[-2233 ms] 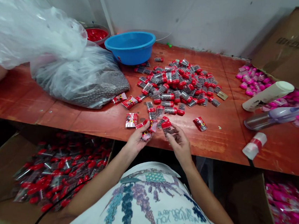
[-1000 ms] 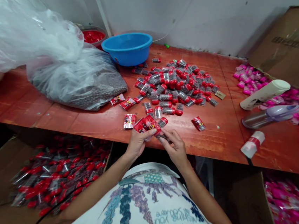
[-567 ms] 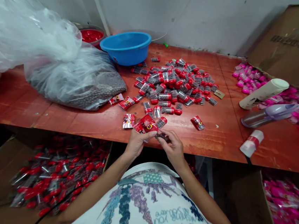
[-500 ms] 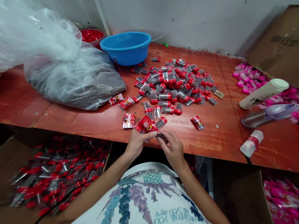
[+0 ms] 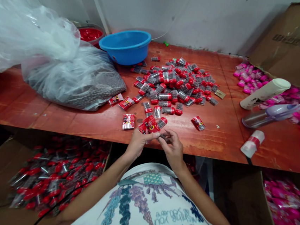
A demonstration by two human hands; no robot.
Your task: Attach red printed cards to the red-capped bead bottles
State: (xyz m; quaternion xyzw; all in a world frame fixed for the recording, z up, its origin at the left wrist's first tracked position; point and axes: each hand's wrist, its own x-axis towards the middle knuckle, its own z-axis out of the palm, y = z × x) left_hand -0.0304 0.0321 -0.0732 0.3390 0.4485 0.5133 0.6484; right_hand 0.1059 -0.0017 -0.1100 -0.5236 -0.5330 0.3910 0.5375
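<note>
My left hand is closed on a small red printed packet, thumb along its lower edge. My right hand has its thumb and fingers pinched at the packet's right side, around a small dark thing mostly covered by the fingers. Just beyond lies a clear little jar with a red cap, filled with dark pellets. A flat red packet rests left of my hands, and another red packet to the right. Behind them spreads a heap of red-capped jars.
A clear plastic bag of dark pellets and a blue basin stand left. At right are a pale tumbler, a purple-lidded bottle and a white roll. Below the table edge sits a carton of red-capped items.
The red packet in my left hand has tilted to show more of its printed face. My right fingers have shifted slightly, with the index finger lifting.
</note>
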